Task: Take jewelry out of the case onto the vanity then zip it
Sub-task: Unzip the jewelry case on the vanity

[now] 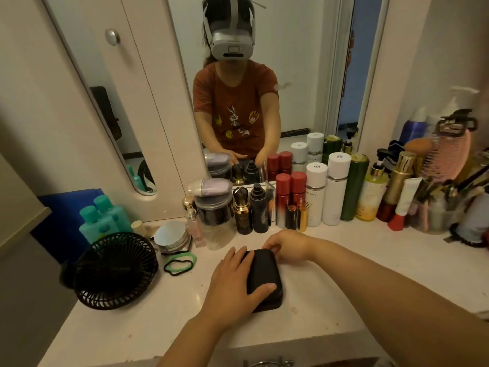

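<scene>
Holding the case [264,276] with both hands, I have it lying on the pale worktop [370,263] with its lid down, long side pointing away from me. I cannot tell how far its zip is run.

Well to the left of the case a black fan [116,270] stands tilted back, and two teal bottles [104,218] stand behind the fan, farther from the case. Between the fan and the case lie a green hair tie [195,258] and a black hair tie [166,268], overlapping. A round silver tin [172,237] sits just behind them, to the far left of the case.

My left hand [235,284] lies flat against the case's left side. Its fingers are straight along that edge and the thumb presses across the top near the end closest to me.

My right hand [287,246] is at the far end of the case, fingers curled down over that end and gripping it. What the fingertips pinch is hidden behind the hand.

Behind the case, against the mirror [238,75], stands a row of bottles. Two dark bottles [251,210] are straight behind it. Two red-capped bottles [291,197] are a little to the right, then two white bottles [328,186] and a tall green bottle [354,186]. Far to the right of the case a pink comb [449,154] stands upright among tubes and brushes.
</scene>
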A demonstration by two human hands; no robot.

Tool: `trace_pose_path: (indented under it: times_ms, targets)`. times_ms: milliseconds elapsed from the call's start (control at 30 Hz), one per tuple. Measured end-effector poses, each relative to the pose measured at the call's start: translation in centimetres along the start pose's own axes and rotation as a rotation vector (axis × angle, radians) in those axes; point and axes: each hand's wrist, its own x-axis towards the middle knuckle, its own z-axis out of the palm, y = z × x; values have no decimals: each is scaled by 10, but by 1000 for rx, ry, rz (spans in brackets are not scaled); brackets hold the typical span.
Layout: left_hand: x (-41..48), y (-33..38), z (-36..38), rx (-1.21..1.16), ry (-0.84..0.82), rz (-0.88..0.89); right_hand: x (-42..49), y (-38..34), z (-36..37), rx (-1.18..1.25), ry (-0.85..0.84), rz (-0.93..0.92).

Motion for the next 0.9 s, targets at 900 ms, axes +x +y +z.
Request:
trace_pose_path:
  times_ms: [900]
  targets:
    - [2, 0, 9, 98, 33, -8, -24, 35, 15, -132, 450, -144]
